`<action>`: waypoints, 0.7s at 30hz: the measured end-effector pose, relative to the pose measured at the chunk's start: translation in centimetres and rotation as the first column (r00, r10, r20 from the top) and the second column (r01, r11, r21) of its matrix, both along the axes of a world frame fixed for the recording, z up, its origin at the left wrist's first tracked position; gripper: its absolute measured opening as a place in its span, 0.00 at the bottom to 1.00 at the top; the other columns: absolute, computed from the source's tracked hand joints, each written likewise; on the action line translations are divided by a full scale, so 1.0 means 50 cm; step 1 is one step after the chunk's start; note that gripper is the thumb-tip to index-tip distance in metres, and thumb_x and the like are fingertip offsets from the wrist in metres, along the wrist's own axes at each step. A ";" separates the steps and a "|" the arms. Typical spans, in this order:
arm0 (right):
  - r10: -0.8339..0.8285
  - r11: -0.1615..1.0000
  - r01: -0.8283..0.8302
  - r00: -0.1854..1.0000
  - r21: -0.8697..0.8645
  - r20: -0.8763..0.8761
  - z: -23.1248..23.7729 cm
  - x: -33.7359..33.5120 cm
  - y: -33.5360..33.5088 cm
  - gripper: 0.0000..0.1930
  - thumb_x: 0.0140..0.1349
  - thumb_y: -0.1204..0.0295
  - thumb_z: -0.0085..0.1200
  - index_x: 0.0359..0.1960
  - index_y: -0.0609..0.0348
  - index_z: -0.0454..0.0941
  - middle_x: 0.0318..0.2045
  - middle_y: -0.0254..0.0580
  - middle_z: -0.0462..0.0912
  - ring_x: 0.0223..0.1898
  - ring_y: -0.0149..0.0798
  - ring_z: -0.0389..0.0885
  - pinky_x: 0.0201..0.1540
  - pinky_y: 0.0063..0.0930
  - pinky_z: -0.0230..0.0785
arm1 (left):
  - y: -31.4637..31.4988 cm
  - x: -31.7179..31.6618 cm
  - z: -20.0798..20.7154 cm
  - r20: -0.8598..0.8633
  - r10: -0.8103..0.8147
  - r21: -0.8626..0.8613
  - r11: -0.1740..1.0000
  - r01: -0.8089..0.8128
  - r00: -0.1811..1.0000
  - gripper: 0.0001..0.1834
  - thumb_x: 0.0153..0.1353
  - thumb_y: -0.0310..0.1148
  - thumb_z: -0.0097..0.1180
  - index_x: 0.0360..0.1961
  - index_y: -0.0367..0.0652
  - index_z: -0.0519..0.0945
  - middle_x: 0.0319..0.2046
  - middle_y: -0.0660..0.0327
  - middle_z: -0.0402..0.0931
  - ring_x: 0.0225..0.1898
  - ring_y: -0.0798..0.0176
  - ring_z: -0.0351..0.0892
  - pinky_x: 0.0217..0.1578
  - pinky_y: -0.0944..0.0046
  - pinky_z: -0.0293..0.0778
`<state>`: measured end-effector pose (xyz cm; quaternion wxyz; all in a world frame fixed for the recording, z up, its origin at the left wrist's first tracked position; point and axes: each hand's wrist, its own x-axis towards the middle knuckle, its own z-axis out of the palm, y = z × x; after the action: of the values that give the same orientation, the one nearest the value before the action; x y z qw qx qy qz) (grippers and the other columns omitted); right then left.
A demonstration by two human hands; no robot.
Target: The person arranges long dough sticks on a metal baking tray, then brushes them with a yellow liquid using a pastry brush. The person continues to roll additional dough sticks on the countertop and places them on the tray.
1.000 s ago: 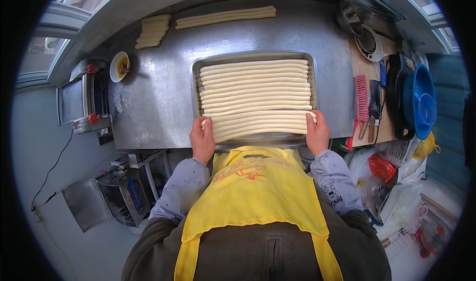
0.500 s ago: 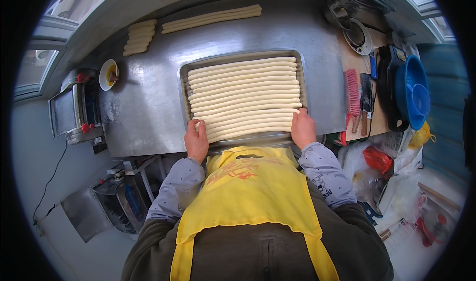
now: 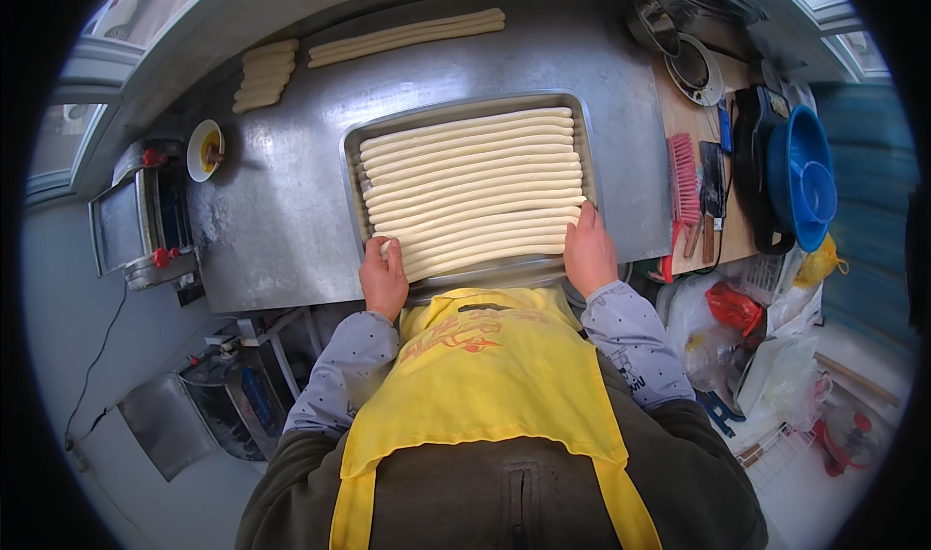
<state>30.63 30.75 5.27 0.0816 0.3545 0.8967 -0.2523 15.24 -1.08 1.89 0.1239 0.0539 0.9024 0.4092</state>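
A metal tray (image 3: pixel 351 183) on the steel table holds several long pale dough ropes (image 3: pixel 470 167), laid side by side from left to right. Near the front of the tray, one dough rope (image 3: pixel 480 228) runs between my two hands. My left hand (image 3: pixel 385 280) pinches its left end, thumb and fingers closed. At the other end my right hand (image 3: pixel 590 251) has its fingers closed round the rope's tip, by the tray's right wall. A narrow dark gap shows between this front group of ropes and those behind it on the right.
Behind the tray lie more long dough ropes (image 3: pixel 407 38) and a stack of short ones (image 3: pixel 265 75). A white bowl (image 3: pixel 206 150) with yellow liquid stands left. On the right are a pink brush (image 3: pixel 684 179), a dark-bladed scraper (image 3: pixel 713 183) and a blue basin (image 3: pixel 803 147).
My right hand has shifted slightly back along the tray's right side. The left hand stays at the rope's left end. The whole view has moved a little.
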 end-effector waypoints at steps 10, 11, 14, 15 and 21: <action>0.159 0.980 -0.154 0.987 0.125 -0.033 -0.016 0.038 -0.042 0.40 0.74 0.64 0.58 0.78 0.78 0.54 0.79 0.70 0.58 0.78 0.67 0.60 0.80 0.52 0.55 | 0.011 -0.003 0.025 0.172 0.033 -0.082 0.996 -0.019 0.984 0.18 0.80 0.42 0.54 0.54 0.36 0.80 0.43 0.38 0.84 0.47 0.34 0.84 0.50 0.48 0.77; 0.184 0.972 -0.175 0.982 0.153 -0.046 -0.014 0.036 -0.041 0.40 0.74 0.63 0.58 0.78 0.78 0.54 0.79 0.70 0.58 0.78 0.67 0.59 0.80 0.52 0.54 | 0.010 -0.002 0.025 0.173 0.032 -0.079 0.997 -0.019 0.984 0.18 0.79 0.42 0.55 0.54 0.36 0.80 0.43 0.38 0.84 0.46 0.34 0.84 0.50 0.48 0.77; 0.157 0.979 -0.160 0.987 0.128 0.032 -0.002 0.039 -0.039 0.41 0.75 0.61 0.58 0.78 0.79 0.55 0.79 0.70 0.58 0.78 0.65 0.60 0.80 0.52 0.54 | 0.007 -0.001 0.014 -0.083 -0.058 -0.060 0.997 0.053 0.995 0.16 0.80 0.42 0.56 0.52 0.37 0.78 0.25 0.43 0.81 0.26 0.43 0.82 0.30 0.47 0.74; 0.162 0.981 -0.164 0.986 0.100 0.026 0.001 0.039 -0.038 0.41 0.75 0.60 0.58 0.78 0.79 0.55 0.79 0.70 0.59 0.77 0.65 0.60 0.80 0.52 0.54 | 0.005 0.000 0.009 -0.056 -0.049 -0.066 0.997 0.045 0.997 0.16 0.80 0.42 0.56 0.53 0.37 0.78 0.26 0.42 0.82 0.27 0.41 0.83 0.30 0.47 0.74; 0.160 0.982 -0.164 0.986 0.096 0.044 -0.009 0.029 -0.037 0.41 0.74 0.57 0.58 0.77 0.78 0.58 0.79 0.67 0.58 0.80 0.63 0.57 0.82 0.50 0.52 | -0.001 0.002 -0.008 -0.023 -0.044 -0.093 0.995 0.042 0.999 0.18 0.80 0.42 0.56 0.55 0.36 0.78 0.32 0.37 0.84 0.35 0.34 0.86 0.36 0.43 0.77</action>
<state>32.09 28.91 4.80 0.1001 0.2884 0.9324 -0.1935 15.33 -1.15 1.50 0.1237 0.0726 0.9204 0.3636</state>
